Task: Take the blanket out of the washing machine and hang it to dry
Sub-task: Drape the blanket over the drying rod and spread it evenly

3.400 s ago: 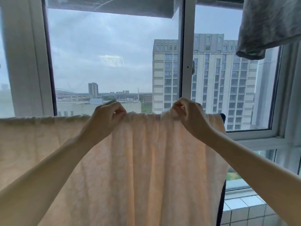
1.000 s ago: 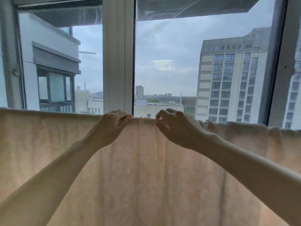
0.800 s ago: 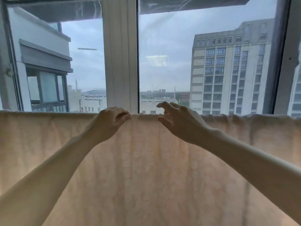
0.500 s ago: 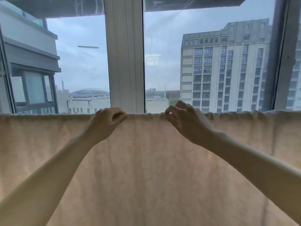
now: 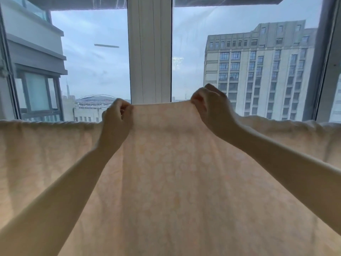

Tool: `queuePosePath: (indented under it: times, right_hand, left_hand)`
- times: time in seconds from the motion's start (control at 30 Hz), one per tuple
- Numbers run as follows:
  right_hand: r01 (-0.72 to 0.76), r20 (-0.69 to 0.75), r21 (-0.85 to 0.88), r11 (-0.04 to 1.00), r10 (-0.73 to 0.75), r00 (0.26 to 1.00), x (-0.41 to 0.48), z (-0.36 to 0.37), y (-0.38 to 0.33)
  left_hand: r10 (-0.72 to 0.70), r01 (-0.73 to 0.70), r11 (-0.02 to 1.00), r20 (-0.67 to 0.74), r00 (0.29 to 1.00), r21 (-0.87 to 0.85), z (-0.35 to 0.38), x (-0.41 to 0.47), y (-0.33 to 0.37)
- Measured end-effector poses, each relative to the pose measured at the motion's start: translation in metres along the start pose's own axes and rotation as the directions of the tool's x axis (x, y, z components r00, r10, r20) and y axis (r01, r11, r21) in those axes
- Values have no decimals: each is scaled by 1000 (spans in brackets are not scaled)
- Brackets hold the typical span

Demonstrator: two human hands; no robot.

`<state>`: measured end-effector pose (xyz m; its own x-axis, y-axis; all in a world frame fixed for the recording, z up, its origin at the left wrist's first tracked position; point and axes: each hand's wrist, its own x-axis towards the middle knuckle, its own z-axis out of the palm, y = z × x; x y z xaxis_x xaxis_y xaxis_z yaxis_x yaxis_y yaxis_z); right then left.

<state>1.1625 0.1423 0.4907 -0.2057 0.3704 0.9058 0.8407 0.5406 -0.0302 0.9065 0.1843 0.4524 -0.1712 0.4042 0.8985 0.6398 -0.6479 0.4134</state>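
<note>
Our left hand point(image 5: 118, 117) and right hand point(image 5: 212, 106) pinch the pale peach patterned blanket point(image 5: 166, 172), lifting its top edge between them; either side it already hangs draped. Only straightening seems left.

the blanket point(image 5: 166, 172) is thin matt cloth, pale peach, softly textured with a faint pattern, light glowing through it. the window frame point(image 5: 149, 52) looks smooth, white and ribbed. the glass point(image 5: 92, 61) is glossy, with streaks.

Both hands point(image 5: 162, 115) gripping blanket point(image 5: 166, 172) edge
</note>
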Motion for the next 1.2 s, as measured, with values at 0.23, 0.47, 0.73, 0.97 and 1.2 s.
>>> queuePosePath:
  times: [0.23, 0.47, 0.73, 0.97, 1.2]
  right_hand:
    - [51, 282, 48, 998, -63, 957, -5, 35, -8]
    - [161, 308, 58, 985, -171, 936, -15, 38, -1]
    - [191, 275, 73, 979, -204, 939, -9, 47, -2]
    - [256, 298, 61, 965, -263, 918, 4, 77, -35]
    - [162, 208, 87, 983, -177, 962, 19, 78, -36]
  left_hand:
    - [-42, -5, 987, 294, 955, 160, -22, 0, -41]
    - [-107, 37, 982, 383, 917, 186, -48, 6, -58]
    - [-102, 47, 978, 268, 958, 205, -52, 12, -67]
    - [-46, -7, 917, 123, 991, 400, -43, 11, -74]
    - [-70, 46, 923, 50, 996, 382, -73, 35, -94]
